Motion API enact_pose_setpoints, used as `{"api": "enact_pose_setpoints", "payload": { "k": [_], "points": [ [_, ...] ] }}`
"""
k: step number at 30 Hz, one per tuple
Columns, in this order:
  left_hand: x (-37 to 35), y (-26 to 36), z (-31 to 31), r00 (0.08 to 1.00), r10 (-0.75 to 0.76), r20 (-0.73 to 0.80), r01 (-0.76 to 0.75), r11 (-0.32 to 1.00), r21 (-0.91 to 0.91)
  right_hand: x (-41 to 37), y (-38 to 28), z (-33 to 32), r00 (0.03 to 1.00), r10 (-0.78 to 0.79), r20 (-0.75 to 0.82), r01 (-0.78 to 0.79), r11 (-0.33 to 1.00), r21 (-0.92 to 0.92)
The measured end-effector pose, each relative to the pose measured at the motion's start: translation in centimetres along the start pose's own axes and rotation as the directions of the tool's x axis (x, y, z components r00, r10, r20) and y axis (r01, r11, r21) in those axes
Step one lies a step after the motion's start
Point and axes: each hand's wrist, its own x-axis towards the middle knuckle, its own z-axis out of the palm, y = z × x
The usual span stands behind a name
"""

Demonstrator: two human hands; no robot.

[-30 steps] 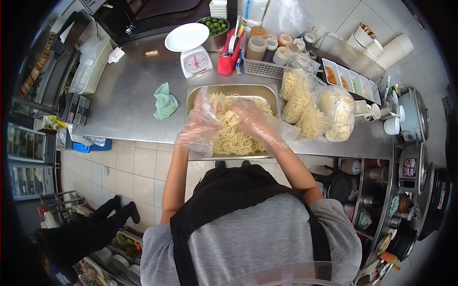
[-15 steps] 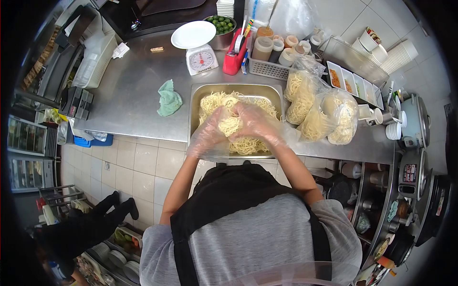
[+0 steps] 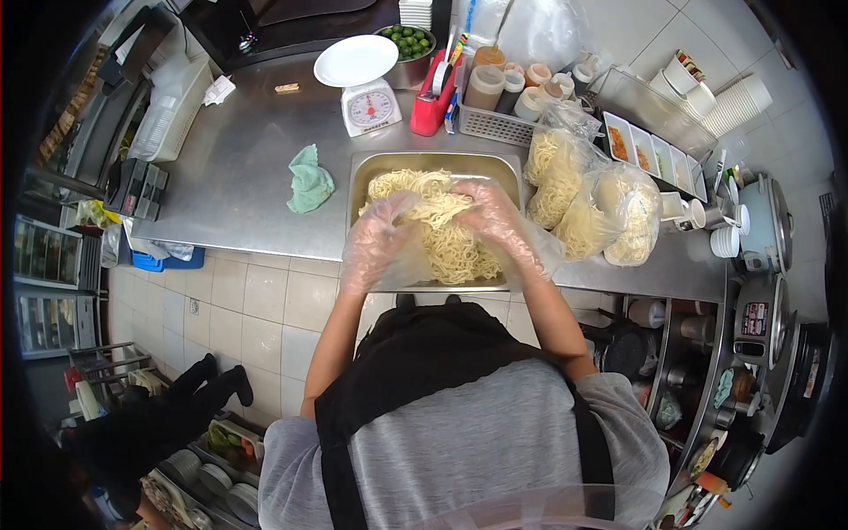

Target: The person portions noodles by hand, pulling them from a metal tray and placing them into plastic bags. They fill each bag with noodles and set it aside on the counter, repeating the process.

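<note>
Two gloved hands, the left hand (image 3: pixel 378 243) and the right hand (image 3: pixel 496 223), grasp a bunch of noodles (image 3: pixel 450 252) between them, over one metal tray (image 3: pixel 437 155). More lie in the tray, pale yellow, thin and tangled in a loose heap. Left of it sits one green cloth (image 3: pixel 309 179); right, plastic bags (image 3: pixel 632 216) of noodles (about three, though they overlap). Beyond stand one scale (image 3: pixel 369 110), one red tape dispenser (image 3: pixel 429 104) and one bowl (image 3: pixel 415 72) of limes (image 3: pixel 408 41).

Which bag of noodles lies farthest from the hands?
The rightmost bag, beside the white cups; the other bags lie nearer the left hand and right hand.
</note>
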Motion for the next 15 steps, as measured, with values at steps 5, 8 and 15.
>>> {"api": "enact_pose_setpoints", "payload": {
  "k": [5, 8, 15],
  "points": [
    [3.0, -4.5, -0.5, 0.978, -0.073, 0.193, 0.086, 0.995, -0.058, -2.1, 1.2, -0.7, 0.992, 0.128, 0.002, -0.123, 0.953, 0.278],
    [4.3, -6.3, -1.1, 0.960, 0.005, 0.281, -0.032, 0.995, 0.091, -2.5, 3.9, 0.2, 1.000, -0.022, -0.014, 0.023, 0.994, 0.109],
    [4.6, -7.3, 0.8, 0.920, 0.098, 0.379, -0.036, 0.985, -0.166, -0.8, -0.1, 2.3, 0.963, 0.146, 0.228, -0.078, 0.956, -0.284]
  ]
}}
